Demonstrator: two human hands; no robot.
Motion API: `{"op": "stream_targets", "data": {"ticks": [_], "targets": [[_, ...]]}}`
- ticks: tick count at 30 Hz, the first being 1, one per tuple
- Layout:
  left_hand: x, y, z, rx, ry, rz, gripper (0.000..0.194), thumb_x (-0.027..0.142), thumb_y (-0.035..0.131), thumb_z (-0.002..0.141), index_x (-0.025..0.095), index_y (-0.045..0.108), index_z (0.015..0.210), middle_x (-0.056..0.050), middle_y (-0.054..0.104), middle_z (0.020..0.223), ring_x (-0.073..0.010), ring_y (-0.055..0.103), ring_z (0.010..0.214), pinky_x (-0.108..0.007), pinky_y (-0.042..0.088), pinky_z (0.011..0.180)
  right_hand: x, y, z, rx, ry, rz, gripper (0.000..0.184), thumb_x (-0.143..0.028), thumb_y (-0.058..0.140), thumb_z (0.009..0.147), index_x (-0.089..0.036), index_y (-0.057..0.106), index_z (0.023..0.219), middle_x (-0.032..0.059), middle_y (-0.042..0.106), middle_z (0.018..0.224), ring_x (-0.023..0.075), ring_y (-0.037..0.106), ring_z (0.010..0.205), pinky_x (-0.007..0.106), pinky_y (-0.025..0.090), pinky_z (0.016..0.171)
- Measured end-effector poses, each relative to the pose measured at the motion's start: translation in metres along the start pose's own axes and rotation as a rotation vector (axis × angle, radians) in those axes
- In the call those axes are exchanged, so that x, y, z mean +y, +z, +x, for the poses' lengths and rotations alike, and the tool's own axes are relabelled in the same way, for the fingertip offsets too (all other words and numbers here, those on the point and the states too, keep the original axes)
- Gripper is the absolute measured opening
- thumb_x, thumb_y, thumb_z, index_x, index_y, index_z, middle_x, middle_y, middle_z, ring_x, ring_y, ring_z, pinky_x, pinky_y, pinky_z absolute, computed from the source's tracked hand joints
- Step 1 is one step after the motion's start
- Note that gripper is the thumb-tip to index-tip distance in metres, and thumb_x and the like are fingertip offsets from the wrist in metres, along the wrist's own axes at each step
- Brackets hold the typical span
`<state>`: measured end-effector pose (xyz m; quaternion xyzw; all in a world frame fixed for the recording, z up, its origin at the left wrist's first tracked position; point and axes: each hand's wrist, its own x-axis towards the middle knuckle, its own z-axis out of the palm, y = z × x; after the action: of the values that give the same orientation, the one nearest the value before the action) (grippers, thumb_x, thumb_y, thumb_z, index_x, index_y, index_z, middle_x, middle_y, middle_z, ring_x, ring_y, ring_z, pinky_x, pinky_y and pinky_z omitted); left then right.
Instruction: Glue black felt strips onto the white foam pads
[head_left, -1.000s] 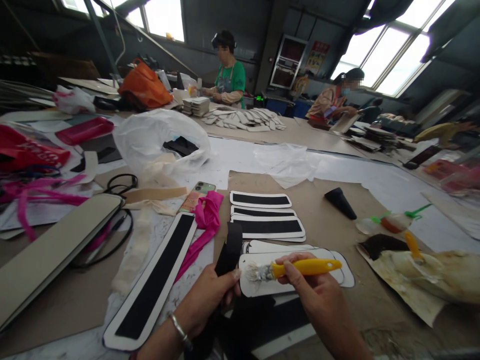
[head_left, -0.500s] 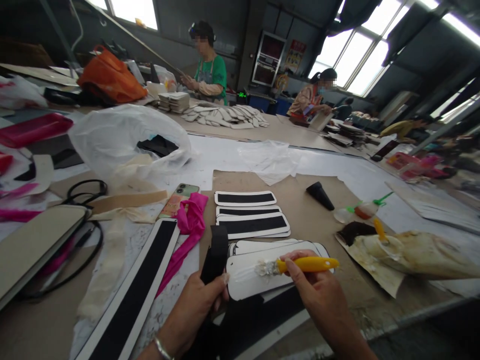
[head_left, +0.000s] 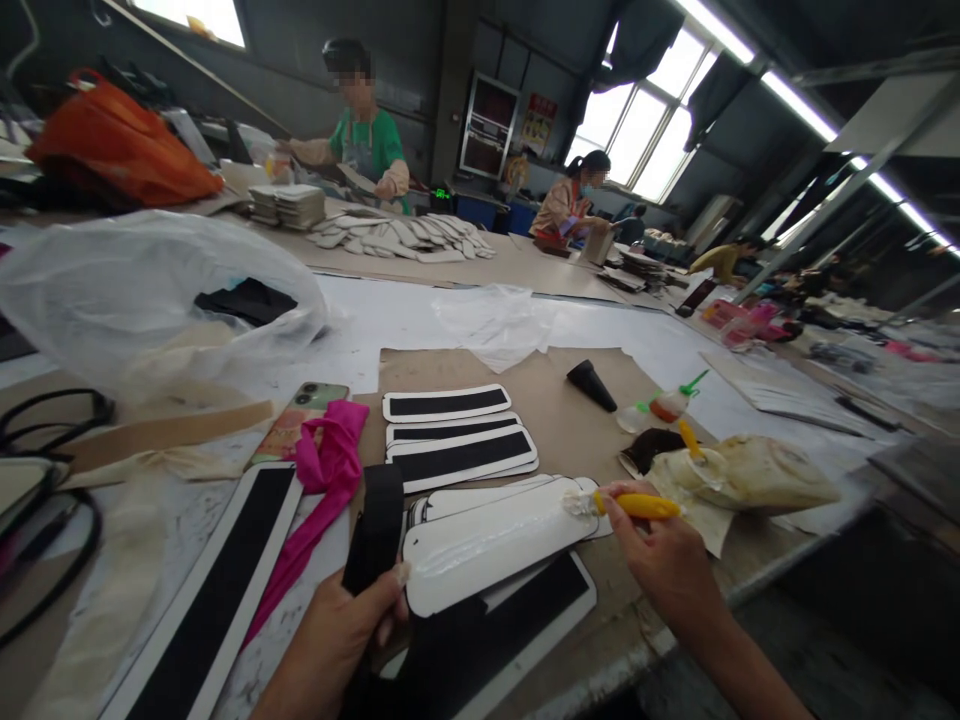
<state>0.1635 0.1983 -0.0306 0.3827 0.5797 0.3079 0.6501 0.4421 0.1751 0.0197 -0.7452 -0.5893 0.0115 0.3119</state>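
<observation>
In the head view, the right hand (head_left: 660, 540) pinches the yellow handle of a brush (head_left: 637, 505) between thumb and fingers, its wet bristles on the far right end of a white rounded strip (head_left: 491, 540), where a glossy wet streak runs along the face. The left hand (head_left: 360, 610) is closed, thumb on top, at the strip's left end, with a black band (head_left: 381, 515) rising out of it; whether it grips both is hard to tell. The strip lies over a fan of similar white pieces, and dark material and a black-centred panel (head_left: 551, 610) sit below it, partly covered by it. Just beyond are white-edged strips with black centres (head_left: 461, 455). To the left, a long black-centred panel (head_left: 217, 590) slants toward the viewer, with a magenta cloth strip (head_left: 330, 455) beside it, partly over a phone (head_left: 289, 425). Farther left are black cables (head_left: 75, 530) and a clear plastic bag (head_left: 135, 300) with black material inside. On the right, a black cone (head_left: 591, 385) stands apart from small bottles (head_left: 667, 402), and a glue-stained container (head_left: 765, 475) with another yellow handle lies near the right hand. Across the table, a person in green (head_left: 367, 150) works behind a pile of pale pieces (head_left: 401, 237).
</observation>
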Motion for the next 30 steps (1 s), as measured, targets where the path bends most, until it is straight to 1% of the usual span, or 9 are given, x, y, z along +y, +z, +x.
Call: {"op": "stream_targets", "data": {"ticks": [2, 5, 7, 9, 11, 13, 17, 20, 30], "targets": [[0.002, 0.002, -0.001, 0.014, 0.000, -0.007, 0.041, 0.052, 0.061, 0.063, 0.017, 0.051, 0.045, 0.005, 0.040, 0.038, -0.0102, 0.035, 0.044, -0.024, 0.027, 0.051, -0.013, 0.000, -0.006, 0.016, 0.017, 0.063, 0.024, -0.040, 0.049, 0.081, -0.019, 0.059, 0.085, 0.0071, 0.066, 0.084, 0.0228, 0.062, 0.079, 0.034, 0.049, 0.069], [0.005, 0.005, -0.004, 0.046, -0.001, 0.001, 0.041, 0.054, 0.063, 0.059, 0.017, 0.051, 0.044, 0.005, 0.040, 0.036, -0.0101, 0.034, 0.042, -0.025, 0.025, 0.049, -0.049, 0.013, -0.025, -0.003, 0.039, 0.391, 0.018, -0.037, 0.052, 0.081, -0.021, 0.059, 0.083, 0.0054, 0.065, 0.085, 0.0208, 0.061, 0.085, 0.030, 0.050, 0.072], [0.005, 0.006, -0.005, 0.056, -0.003, 0.008, 0.043, 0.057, 0.064, 0.056, 0.017, 0.051, 0.043, 0.005, 0.040, 0.035, -0.0103, 0.034, 0.041, -0.025, 0.025, 0.048, -0.073, 0.029, -0.039, -0.077, 0.045, 0.667, 0.016, -0.035, 0.051, 0.082, -0.021, 0.059, 0.081, 0.0049, 0.064, 0.082, 0.0193, 0.061, 0.083, 0.029, 0.051, 0.073], [0.003, 0.007, -0.004, 0.052, -0.015, 0.010, 0.045, 0.059, 0.065, 0.053, 0.018, 0.051, 0.043, 0.005, 0.038, 0.034, -0.0101, 0.033, 0.039, -0.024, 0.024, 0.047, -0.084, 0.044, -0.046, -0.170, 0.035, 0.794, 0.014, -0.033, 0.051, 0.082, -0.021, 0.058, 0.082, 0.0046, 0.064, 0.081, 0.0187, 0.062, 0.080, 0.028, 0.052, 0.071], [0.001, 0.007, -0.002, 0.041, -0.021, 0.017, 0.046, 0.060, 0.065, 0.052, 0.017, 0.051, 0.043, 0.005, 0.037, 0.033, -0.0096, 0.032, 0.038, -0.023, 0.023, 0.046, -0.077, 0.050, -0.046, -0.206, -0.004, 0.751, 0.013, -0.031, 0.051, 0.083, -0.021, 0.057, 0.083, 0.0043, 0.064, 0.081, 0.0189, 0.062, 0.080, 0.029, 0.052, 0.073], [-0.001, 0.006, 0.000, 0.038, -0.017, 0.023, 0.046, 0.060, 0.064, 0.053, 0.017, 0.051, 0.043, 0.005, 0.038, 0.033, -0.0097, 0.033, 0.038, -0.023, 0.023, 0.046, -0.054, 0.046, -0.039, -0.154, -0.041, 0.579, 0.012, -0.029, 0.050, 0.084, -0.021, 0.058, 0.084, 0.0045, 0.064, 0.084, 0.0200, 0.061, 0.084, 0.031, 0.050, 0.078], [-0.002, 0.006, 0.002, 0.061, 0.008, 0.027, 0.044, 0.056, 0.063, 0.058, 0.017, 0.051, 0.042, 0.004, 0.039, 0.034, -0.0107, 0.036, 0.040, -0.024, 0.027, 0.048, 0.001, 0.020, -0.020, 0.017, -0.049, 0.220, 0.017, -0.033, 0.049, 0.083, -0.020, 0.059, 0.088, 0.0075, 0.066, 0.087, 0.0228, 0.062, 0.087, 0.035, 0.050, 0.079], [0.000, 0.007, 0.000, 0.076, 0.041, 0.020, 0.041, 0.051, 0.061, 0.062, 0.017, 0.052, 0.042, 0.004, 0.041, 0.035, -0.0108, 0.038, 0.041, -0.025, 0.028, 0.049, 0.024, 0.005, -0.012, 0.091, -0.076, 0.074, 0.021, -0.037, 0.048, 0.082, -0.020, 0.060, 0.087, 0.0079, 0.067, 0.088, 0.0236, 0.063, 0.086, 0.037, 0.050, 0.079], [0.003, 0.002, 0.002, -0.001, 0.055, -0.005, 0.038, 0.049, 0.061, 0.064, 0.014, 0.053, 0.051, 0.004, 0.045, 0.041, -0.0073, 0.035, 0.041, -0.022, 0.024, 0.047, 0.014, -0.007, -0.006, 0.174, -0.263, -0.018, 0.020, -0.036, 0.047, 0.080, -0.022, 0.059, 0.087, 0.0077, 0.067, 0.084, 0.0243, 0.064, 0.081, 0.038, 0.051, 0.077]]}}
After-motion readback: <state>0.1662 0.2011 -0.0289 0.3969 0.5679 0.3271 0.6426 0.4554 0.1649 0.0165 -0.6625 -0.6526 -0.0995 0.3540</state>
